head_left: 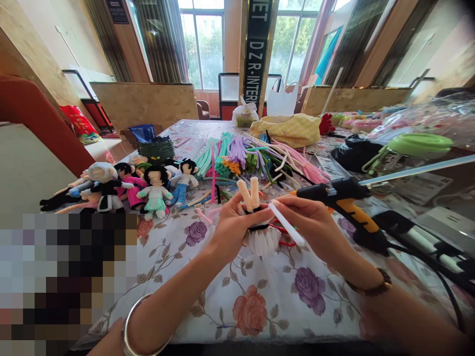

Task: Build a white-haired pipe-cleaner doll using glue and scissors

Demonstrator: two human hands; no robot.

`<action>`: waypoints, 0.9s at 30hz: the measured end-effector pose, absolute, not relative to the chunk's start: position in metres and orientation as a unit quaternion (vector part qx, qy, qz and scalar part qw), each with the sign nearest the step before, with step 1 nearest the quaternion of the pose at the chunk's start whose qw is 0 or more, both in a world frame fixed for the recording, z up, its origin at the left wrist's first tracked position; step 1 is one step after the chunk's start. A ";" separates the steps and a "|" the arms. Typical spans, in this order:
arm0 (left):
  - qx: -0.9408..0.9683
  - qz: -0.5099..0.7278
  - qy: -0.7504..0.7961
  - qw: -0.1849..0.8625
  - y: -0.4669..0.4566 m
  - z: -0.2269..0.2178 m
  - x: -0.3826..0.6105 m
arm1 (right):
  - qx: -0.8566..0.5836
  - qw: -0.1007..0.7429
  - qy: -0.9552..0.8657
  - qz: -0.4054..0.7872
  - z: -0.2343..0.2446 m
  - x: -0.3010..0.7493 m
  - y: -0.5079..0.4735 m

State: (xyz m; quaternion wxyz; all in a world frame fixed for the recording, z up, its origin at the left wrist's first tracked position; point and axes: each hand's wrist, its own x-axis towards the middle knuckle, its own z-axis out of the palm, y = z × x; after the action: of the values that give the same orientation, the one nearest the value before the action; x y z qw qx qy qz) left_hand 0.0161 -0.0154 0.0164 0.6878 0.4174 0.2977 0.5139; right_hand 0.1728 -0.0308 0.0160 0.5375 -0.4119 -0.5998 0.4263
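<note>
My left hand [233, 225] is closed around a small pipe-cleaner doll [254, 194]. Two beige fuzzy stubs point up from it, with a black band below them and a fluffy white part [262, 242] hanging underneath. My right hand [309, 217] pinches a white fuzzy strip [287, 226], its upper end close to the doll and its free end slanting down to the right. Something red and thin [287, 242] shows behind the strip. The fingers partly cover the doll's middle.
Finished dolls [154, 190] sit in a group at the left. Bundles of coloured pipe cleaners [237, 153] lie beyond my hands. A black and orange glue gun [352, 207] with a long stick stands at the right, its nozzle near my right hand. A lidded green container [419, 144] is farther back.
</note>
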 end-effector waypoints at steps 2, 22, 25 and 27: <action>0.405 0.506 0.301 0.700 -0.015 0.017 0.016 | -0.405 0.547 -0.615 0.397 0.017 0.173 -0.031; 0.387 0.457 0.310 0.738 -0.016 0.023 0.014 | -0.370 0.571 -0.647 0.345 0.019 0.175 -0.029; 0.380 0.463 0.300 0.742 -0.014 0.020 0.014 | -0.371 0.585 -0.649 0.315 0.019 0.173 -0.031; 0.375 0.466 0.294 0.745 -0.013 0.018 0.014 | -0.369 0.589 -0.653 0.301 0.018 0.172 -0.032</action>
State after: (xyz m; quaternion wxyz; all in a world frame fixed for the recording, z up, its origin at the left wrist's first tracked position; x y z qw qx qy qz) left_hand 0.0143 -0.0134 0.0183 0.7453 0.3750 0.2939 0.4665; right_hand 0.1722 -0.0316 0.0183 0.5888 -0.3689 -0.6530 0.3014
